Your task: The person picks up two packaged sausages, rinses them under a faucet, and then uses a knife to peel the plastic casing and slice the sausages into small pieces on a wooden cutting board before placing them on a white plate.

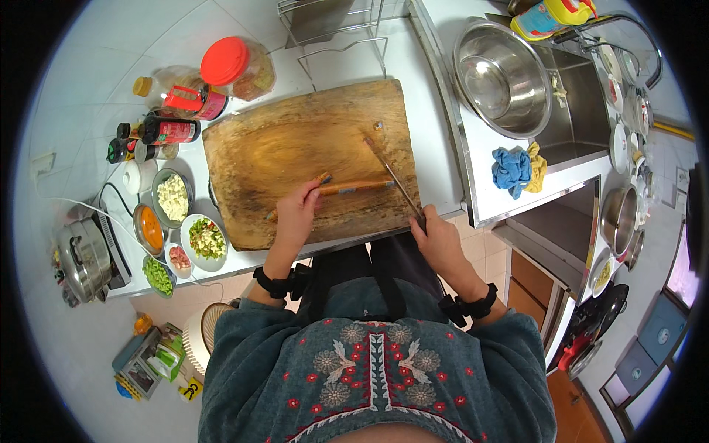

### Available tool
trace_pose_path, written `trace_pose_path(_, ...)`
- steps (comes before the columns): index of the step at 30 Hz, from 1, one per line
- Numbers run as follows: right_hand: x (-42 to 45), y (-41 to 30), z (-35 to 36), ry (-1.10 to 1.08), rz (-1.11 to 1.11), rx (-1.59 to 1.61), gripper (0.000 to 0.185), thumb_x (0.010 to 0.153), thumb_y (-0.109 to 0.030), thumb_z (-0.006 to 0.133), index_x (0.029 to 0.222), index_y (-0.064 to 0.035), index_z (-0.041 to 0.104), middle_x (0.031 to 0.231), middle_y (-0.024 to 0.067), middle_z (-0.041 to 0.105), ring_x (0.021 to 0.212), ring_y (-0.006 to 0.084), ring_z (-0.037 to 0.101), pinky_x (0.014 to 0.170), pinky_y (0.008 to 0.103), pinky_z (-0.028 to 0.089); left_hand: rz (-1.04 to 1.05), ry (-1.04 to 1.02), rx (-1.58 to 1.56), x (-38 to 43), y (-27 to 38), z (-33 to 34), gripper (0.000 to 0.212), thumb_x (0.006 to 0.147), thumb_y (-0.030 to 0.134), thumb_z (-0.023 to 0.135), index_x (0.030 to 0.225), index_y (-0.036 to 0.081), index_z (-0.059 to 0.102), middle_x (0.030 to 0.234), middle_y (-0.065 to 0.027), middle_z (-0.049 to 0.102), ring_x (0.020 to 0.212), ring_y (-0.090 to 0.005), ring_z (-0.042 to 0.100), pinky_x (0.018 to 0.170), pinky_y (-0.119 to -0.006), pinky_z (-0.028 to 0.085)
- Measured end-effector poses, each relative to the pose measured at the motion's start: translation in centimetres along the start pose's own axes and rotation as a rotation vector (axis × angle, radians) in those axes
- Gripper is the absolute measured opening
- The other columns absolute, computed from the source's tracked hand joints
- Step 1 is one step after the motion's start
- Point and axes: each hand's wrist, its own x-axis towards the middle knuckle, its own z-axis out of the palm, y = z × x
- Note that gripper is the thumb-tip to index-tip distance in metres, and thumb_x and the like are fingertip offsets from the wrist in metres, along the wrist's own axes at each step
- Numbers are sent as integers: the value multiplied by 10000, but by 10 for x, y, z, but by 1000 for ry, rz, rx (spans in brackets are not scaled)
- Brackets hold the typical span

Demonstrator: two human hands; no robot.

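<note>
On a worn wooden chopping board [288, 127] lies a long, orange-wrapped sausage [360, 187] with blue print. The fingers of my left hand [295, 217] pinch its left end. A short orange-and-blue piece [324, 178] sits just beyond those fingertips, and another orange bit [271, 214] shows beside the wrist. My right hand [439, 237] grips the handle of a knife [396, 180]. Its blade appears nearly edge-on, slanting up and left past the sausage's right end; whether they touch I cannot tell. A small scrap [378, 125] rests near the board's upper right.
Left of the board stand bowls of white cubes [173, 198], orange liquid [149, 228], mixed chopped food [206, 237] and green pieces [158, 275]. Bottles [171, 130] and a red-lidded jar [238, 66] are behind. A steel basin [501, 80] and cloths [512, 170] flank the sink [576, 105].
</note>
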Motion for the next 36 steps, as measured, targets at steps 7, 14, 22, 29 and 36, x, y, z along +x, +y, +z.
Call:
trace_pose_path(7, -4, -5, 27, -10, -79, -105, 258, 879, -249, 556, 888, -14, 450, 654, 216, 603, 602, 408, 597, 532, 486, 479, 505, 51, 603, 9, 11, -5, 90, 812, 23, 579, 882, -13, 623, 793, -164, 626, 656, -365, 582, 604, -396, 475)
trace_pose_path(14, 0, -12, 36, -8, -57, -122, 252, 875, -245, 557, 881, -16, 453, 650, 214, 607, 595, 396, 606, 528, 480, 490, -282, -68, -424, 25, -9, -23, 103, 844, -3, 577, 937, -12, 619, 882, -137, 649, 754, -206, 622, 686, -250, 496)
trace_pose_path(22, 3, -13, 39, -14, -23, 13, 259, 884, -252, 554, 893, -8, 465, 671, 232, 605, 652, 417, 604, 570, 486, 483, -208, -124, -706, 39, 24, -28, 163, 850, 16, 602, 1010, -12, 618, 980, -77, 637, 875, -166, 604, 807, -260, 478)
trace_pose_path(29, -3, -12, -7, 109, 50, 249, 252, 879, -213, 587, 885, 14, 477, 656, 257, 566, 653, 447, 574, 537, 468, 444, 451, -11, 159, 75, 17, 52, 180, 814, 18, 573, 989, 33, 615, 1071, -124, 613, 1018, -313, 548, 880, -388, 440)
trace_pose_path(36, -4, 6, -10, 117, 46, 210, 250, 879, -212, 589, 876, 12, 478, 634, 253, 561, 630, 444, 573, 518, 469, 441, 489, -263, 315, 29, 26, 48, 247, 761, 52, 633, 1003, 54, 584, 1034, -127, 582, 1006, -337, 508, 852, -423, 404)
